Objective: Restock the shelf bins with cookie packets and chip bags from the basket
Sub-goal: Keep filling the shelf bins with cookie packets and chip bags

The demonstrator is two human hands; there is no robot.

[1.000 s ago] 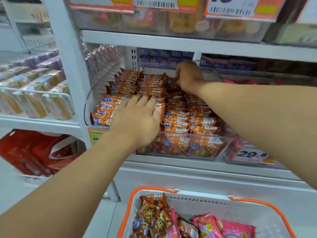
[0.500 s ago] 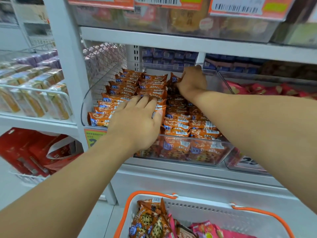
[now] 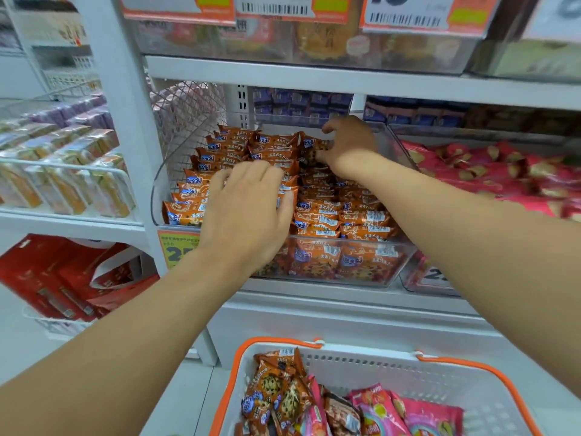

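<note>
The left hand [image 3: 248, 212] lies flat, fingers straight, on the orange cookie packets [image 3: 317, 215] rowed in the clear shelf bin [image 3: 402, 262]. The right hand [image 3: 349, 149] pinches one packet at the bin's back. Below stands the basket [image 3: 471, 372], holding more packets and pink chip bags [image 3: 421, 416].

My left hand [image 3: 248, 212] lies flat on the cookie packets [image 3: 317, 215] in the clear bin [image 3: 402, 262]. My right hand [image 3: 349, 146] is behind it, at the back row, pinching one packet [image 3: 309, 149]. Right of my right hand sits a bin of chip bags [image 3: 490, 174]. Below both hands is the basket [image 3: 440, 372], with more packets inside.
</note>
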